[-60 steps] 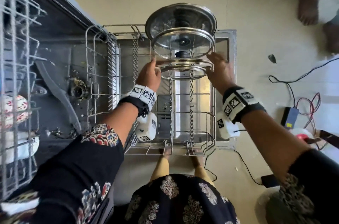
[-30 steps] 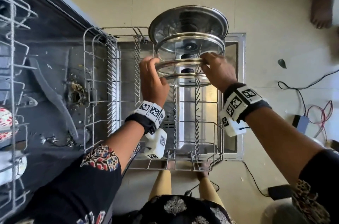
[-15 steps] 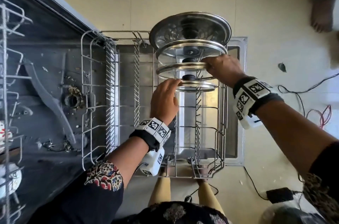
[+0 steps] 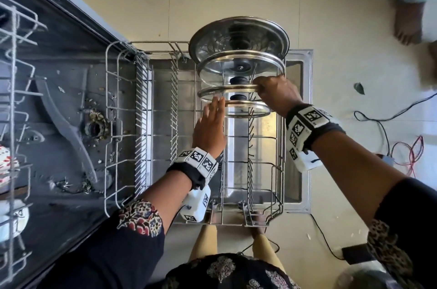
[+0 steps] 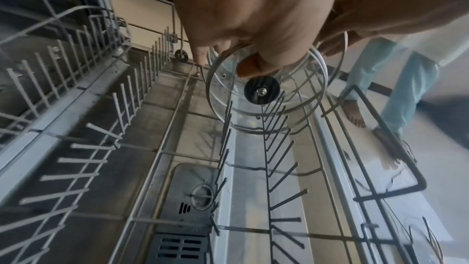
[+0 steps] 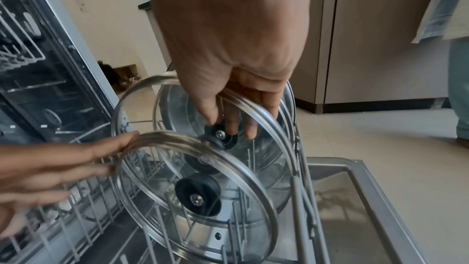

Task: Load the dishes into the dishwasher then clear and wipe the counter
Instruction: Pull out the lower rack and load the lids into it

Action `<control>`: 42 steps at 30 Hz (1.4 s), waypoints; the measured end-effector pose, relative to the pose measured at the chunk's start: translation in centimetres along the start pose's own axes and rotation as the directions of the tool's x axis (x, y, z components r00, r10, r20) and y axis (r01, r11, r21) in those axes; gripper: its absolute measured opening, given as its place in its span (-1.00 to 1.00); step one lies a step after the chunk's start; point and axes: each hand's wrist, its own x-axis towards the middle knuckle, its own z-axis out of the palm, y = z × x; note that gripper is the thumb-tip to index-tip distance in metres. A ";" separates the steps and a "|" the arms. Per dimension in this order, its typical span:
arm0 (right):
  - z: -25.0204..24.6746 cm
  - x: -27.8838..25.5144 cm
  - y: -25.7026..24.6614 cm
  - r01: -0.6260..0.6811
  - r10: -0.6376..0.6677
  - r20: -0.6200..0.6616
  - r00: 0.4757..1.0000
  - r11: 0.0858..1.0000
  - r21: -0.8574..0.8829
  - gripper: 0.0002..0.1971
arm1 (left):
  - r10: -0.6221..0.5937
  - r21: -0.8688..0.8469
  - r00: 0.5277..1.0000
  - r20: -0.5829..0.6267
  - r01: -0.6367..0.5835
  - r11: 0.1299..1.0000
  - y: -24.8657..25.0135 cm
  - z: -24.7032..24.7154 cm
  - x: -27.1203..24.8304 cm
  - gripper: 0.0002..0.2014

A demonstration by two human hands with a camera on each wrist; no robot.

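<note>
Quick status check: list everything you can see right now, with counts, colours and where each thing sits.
Lids: four, one steel, three glass with steel rims and black knobs, on edge in a row at the lower rack's far end.
Lower rack: one, grey wire, pulled out over the open door.
Dishwasher door: one, steel, lying open.
Spray arm: one, grey, on the tub floor, left.
Cables: several, black and red, on the floor, right.
Bystander's foot: bare, top right.
Left hand: fingers straight against the nearest lid's rim.
Right hand: grips the second lid's rim.
</note>
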 end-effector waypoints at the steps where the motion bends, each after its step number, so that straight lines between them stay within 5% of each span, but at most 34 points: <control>1: 0.1 -0.3 0.0 0.004 -0.004 -0.001 1.000 1.000 0.022 -0.74 | -0.013 -0.017 1.000 0.016 0.013 1.000 0.1 -0.1 -0.2 -0.20; 5: -0.3 -2.9 -0.1 0.052 -0.039 -0.210 0.977 0.997 0.059 -0.60 | -0.090 -0.042 0.996 -0.015 0.090 0.995 0.8 -1.7 -2.3 -0.30; 10: -2.2 -8.9 -4.1 0.112 -0.062 -0.416 0.907 0.989 0.098 -0.80 | -0.024 -0.170 0.980 -0.200 -0.011 0.985 1.6 -5.2 -8.3 -0.69; 13: -3.7 -13.2 -8.2 0.168 -0.075 -0.309 0.948 0.943 0.287 -0.88 | -0.109 -0.305 0.975 -0.196 0.045 0.951 2.6 -7.8 -13.4 -0.77; 16: -5.4 -18.1 -13.2 0.085 -0.093 0.000 0.996 0.912 0.402 -0.85 | -0.206 -0.362 0.963 -0.176 0.131 0.923 3.9 -10.1 -19.7 -0.78; 22: -8.1 -27.0 -23.2 0.214 -0.322 0.222 0.921 0.890 0.402 -0.83 | -0.413 -0.499 0.898 -0.155 0.290 0.817 4.9 -14.2 -33.7 -0.62; 27: -7.3 -33.8 -30.4 0.392 -0.513 0.394 0.763 0.851 0.349 -0.80 | -0.624 -0.735 0.764 -0.163 0.328 0.594 3.6 -13.4 -45.7 -0.81; 31: -5.0 -38.9 -35.4 0.567 -0.658 0.463 0.594 0.750 0.340 -0.89 | -0.777 -0.833 0.613 -0.145 0.348 0.430 2.1 -11.0 -54.3 -0.80; 38: -1.1 -49.7 -43.4 0.759 -0.761 0.586 0.279 0.548 0.352 -0.88 | -0.903 -0.917 0.362 -0.230 0.229 0.325 0.9 -6.0 -68.3 -0.85; 42: 0.5 -56.4 -47.0 0.799 -0.788 0.611 0.072 0.412 0.437 -0.66 | -0.934 -0.933 0.251 -0.255 0.190 0.306 0.3 -3.4 -76.4 -0.80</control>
